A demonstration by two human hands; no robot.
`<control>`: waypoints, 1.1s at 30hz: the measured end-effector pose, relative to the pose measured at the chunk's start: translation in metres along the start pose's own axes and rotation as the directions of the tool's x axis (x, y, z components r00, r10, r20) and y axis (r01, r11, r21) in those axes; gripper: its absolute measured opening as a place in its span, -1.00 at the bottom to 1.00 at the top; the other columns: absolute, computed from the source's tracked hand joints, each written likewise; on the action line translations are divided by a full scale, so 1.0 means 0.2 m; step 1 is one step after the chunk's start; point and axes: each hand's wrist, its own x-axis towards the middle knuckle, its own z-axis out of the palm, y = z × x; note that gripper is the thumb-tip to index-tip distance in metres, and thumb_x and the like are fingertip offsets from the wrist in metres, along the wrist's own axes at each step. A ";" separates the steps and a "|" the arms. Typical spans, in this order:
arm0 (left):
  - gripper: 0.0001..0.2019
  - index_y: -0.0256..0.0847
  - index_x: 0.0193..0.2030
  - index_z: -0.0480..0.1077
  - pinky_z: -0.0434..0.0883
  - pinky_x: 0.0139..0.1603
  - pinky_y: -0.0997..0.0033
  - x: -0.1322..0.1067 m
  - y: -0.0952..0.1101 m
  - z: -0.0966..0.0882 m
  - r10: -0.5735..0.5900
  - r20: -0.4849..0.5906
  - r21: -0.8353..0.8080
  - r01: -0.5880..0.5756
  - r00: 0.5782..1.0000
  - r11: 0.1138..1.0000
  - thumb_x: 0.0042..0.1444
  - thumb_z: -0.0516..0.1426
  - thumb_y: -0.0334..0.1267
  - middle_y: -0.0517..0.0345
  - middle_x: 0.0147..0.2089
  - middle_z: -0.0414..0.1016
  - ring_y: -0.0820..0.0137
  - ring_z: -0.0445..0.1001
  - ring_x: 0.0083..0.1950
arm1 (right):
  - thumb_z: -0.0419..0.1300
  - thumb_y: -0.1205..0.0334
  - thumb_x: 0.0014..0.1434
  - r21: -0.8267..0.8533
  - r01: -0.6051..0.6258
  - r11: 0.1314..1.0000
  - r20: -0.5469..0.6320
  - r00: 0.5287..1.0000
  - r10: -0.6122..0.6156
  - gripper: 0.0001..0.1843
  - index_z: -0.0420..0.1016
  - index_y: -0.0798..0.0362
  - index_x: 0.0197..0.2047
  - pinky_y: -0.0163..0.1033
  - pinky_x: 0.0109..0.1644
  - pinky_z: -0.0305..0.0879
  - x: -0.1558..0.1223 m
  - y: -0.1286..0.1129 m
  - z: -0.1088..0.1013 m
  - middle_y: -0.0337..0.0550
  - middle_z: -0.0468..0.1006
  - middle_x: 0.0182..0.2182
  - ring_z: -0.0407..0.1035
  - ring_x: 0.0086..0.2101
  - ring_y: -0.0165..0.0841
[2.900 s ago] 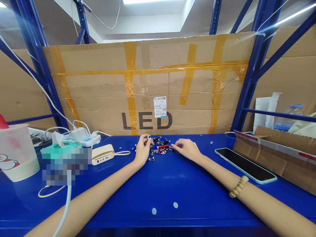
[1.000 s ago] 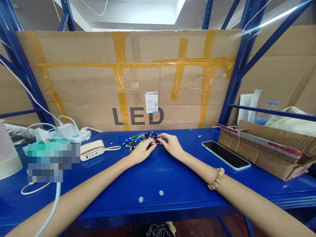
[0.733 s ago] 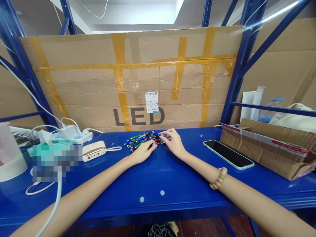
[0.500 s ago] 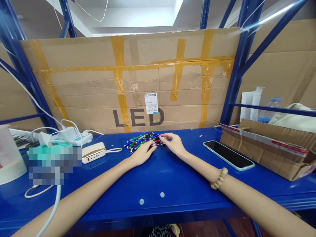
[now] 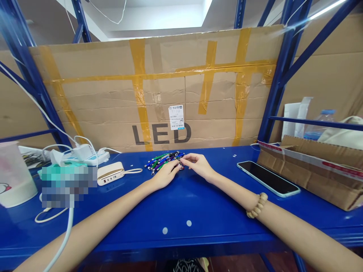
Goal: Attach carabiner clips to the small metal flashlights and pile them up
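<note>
A bundle of small coloured pens (image 5: pixel 162 160) in blue, green, purple and black lies on the blue shelf (image 5: pixel 187 196), near the cardboard sheet marked LED (image 5: pixel 161 94). My left hand (image 5: pixel 166 174) rests against the near right end of the bundle, fingers curled onto the pens. My right hand (image 5: pixel 198 164) meets it from the right, fingertips pinched at the pen ends. What the fingertips grip is too small to make out. A bead bracelet (image 5: pixel 257 205) is on my right wrist.
A phone (image 5: pixel 268 178) lies face up to the right, beside an open cardboard box (image 5: pixel 312 172). Left of the pens are a cream power bank (image 5: pixel 110 173), a power strip with chargers (image 5: pixel 82 155), white cables (image 5: pixel 61 241) and a plastic cup (image 5: pixel 14 175).
The pens, scattered 2.9 s ago, are now gathered into an aligned bundle. Both hands have closed in on its right end. Over the last second they shifted only slightly.
</note>
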 end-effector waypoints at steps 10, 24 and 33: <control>-0.76 -0.22 -0.33 0.21 0.22 -0.34 0.47 -0.01 0.01 -0.01 0.012 -0.037 -0.025 -0.013 0.999 1.000 0.26 -0.13 -0.16 0.25 -0.48 0.27 0.44 0.28 -0.43 | 0.27 0.07 -0.09 -0.063 0.099 0.993 0.030 0.995 -0.097 -0.69 0.52 0.17 -0.39 -0.24 -0.26 0.34 0.01 0.02 -0.02 -0.09 0.55 -0.41 0.41 -0.41 -0.36; -0.80 -0.23 -0.14 0.25 0.27 -0.07 0.38 -0.02 0.02 -0.01 0.155 0.006 0.064 -0.155 0.988 0.986 0.27 -0.15 -0.27 0.05 -0.13 0.37 0.34 0.34 -0.11 | 0.22 0.27 0.05 -0.521 0.372 0.768 0.250 0.927 -0.280 -0.91 0.50 0.10 -0.43 -0.31 -0.36 0.15 -0.02 -0.08 -0.11 -0.15 0.48 -0.42 0.32 -0.42 -0.40; -0.77 -0.28 -0.06 0.28 0.31 -0.01 0.31 -0.04 0.01 -0.01 0.277 0.044 0.186 -0.280 0.960 0.942 0.25 -0.12 -0.34 -0.05 -0.08 0.40 0.29 0.36 -0.05 | 0.06 0.33 0.17 -0.585 0.494 0.643 0.486 0.848 -0.210 -0.74 0.44 0.15 -0.51 -0.30 -0.36 0.05 -0.05 -0.10 -0.12 -0.09 0.45 -0.48 0.28 -0.44 -0.38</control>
